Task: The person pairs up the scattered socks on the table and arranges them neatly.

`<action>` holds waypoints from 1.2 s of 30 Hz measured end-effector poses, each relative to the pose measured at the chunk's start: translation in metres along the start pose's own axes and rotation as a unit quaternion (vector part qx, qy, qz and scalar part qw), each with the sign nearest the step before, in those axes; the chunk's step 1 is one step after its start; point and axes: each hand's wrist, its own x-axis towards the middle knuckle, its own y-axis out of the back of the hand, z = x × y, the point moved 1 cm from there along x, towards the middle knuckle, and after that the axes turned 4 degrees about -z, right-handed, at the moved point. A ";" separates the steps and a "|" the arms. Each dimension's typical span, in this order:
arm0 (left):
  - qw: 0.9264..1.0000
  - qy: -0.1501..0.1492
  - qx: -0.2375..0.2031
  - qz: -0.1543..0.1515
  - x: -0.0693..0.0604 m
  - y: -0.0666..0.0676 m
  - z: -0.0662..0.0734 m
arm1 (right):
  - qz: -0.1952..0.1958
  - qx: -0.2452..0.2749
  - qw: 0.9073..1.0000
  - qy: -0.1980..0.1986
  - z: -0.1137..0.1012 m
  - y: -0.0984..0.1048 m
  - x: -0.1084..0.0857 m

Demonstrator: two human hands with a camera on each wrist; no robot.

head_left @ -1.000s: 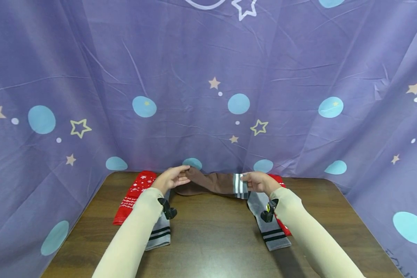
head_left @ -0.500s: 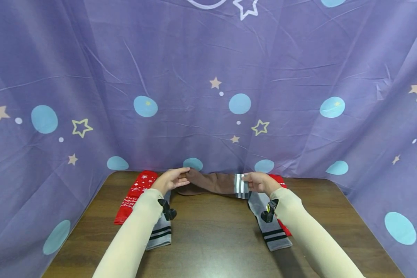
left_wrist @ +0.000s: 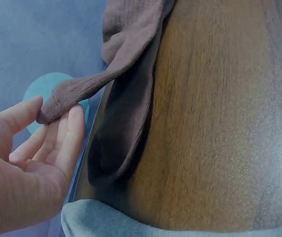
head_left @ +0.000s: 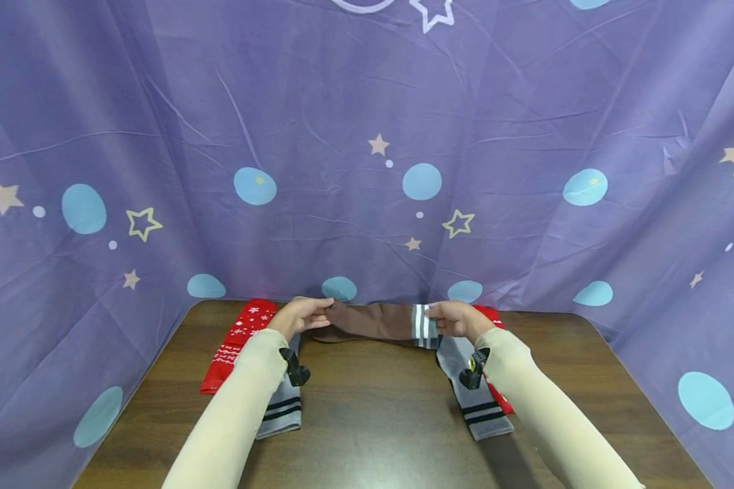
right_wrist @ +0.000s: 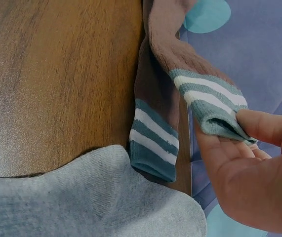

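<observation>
A brown sock [head_left: 382, 318] with a grey-green, white-striped cuff is stretched between my hands near the table's far edge. My left hand [head_left: 300, 318] pinches its toe between thumb and fingers. At the other end, my right hand [head_left: 457, 319] pinches the cuff, whose opening [right_wrist: 222, 123] shows in the right wrist view. Under it, a matching brown sock [left_wrist: 123, 133] lies flat on the table, its striped cuff [right_wrist: 153, 143] to the right. Both ends of the upper sock are raised off the lower one.
On the left lie a red snowflake sock [head_left: 247, 326] and a grey sock [head_left: 284, 407] with black stripes. Another grey sock [head_left: 483, 401] and a partly hidden red one [head_left: 489, 314] lie on the right. A purple curtain [head_left: 342, 170] hangs behind the wooden table [head_left: 379, 421].
My left hand has lowered the toe of the upper brown sock slightly. The right hand stays nearly still at the cuff.
</observation>
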 end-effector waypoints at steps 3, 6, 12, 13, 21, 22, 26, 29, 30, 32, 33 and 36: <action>1.000 0.006 0.012 0.016 -0.001 0.000 0.000 | -0.010 0.003 1.000 -0.003 -0.010 -0.011 -0.012; 0.999 0.012 0.021 0.026 -0.001 0.000 0.000 | -0.002 -0.008 1.000 -0.004 -0.012 -0.015 -0.013; 0.998 0.017 0.055 0.040 -0.001 0.000 -0.002 | -0.040 0.003 0.999 0.013 0.037 0.045 0.061; 0.997 0.017 0.058 0.042 0.000 0.000 -0.003 | -0.054 0.010 0.998 0.015 0.046 0.058 0.076; 0.994 0.013 0.081 0.071 -0.001 -0.002 -0.007 | -0.046 0.025 0.999 0.002 0.073 0.089 0.119; 0.994 0.014 0.083 0.076 -0.001 -0.003 -0.007 | -0.041 0.028 0.999 -0.005 0.081 0.100 0.132; 0.993 0.011 0.081 0.085 -0.002 -0.003 -0.008 | -0.027 0.030 0.999 -0.011 0.087 0.106 0.139; 0.993 0.009 0.076 0.090 -0.002 -0.002 -0.009 | -0.030 0.032 0.999 -0.008 0.084 0.104 0.132; 0.992 0.011 0.076 0.095 0.000 -0.002 -0.009 | -0.032 0.031 0.999 -0.007 0.084 0.104 0.131; 0.990 0.018 0.083 0.110 0.007 0.000 -0.011 | -0.025 0.028 0.999 -0.008 0.083 0.104 0.129; 0.990 0.020 0.084 0.114 0.014 0.002 -0.014 | -0.016 0.023 1.000 -0.008 0.085 0.105 0.130; 0.993 0.003 0.070 0.099 0.040 0.014 -0.027 | 0.006 0.006 1.000 -0.012 0.096 0.117 0.145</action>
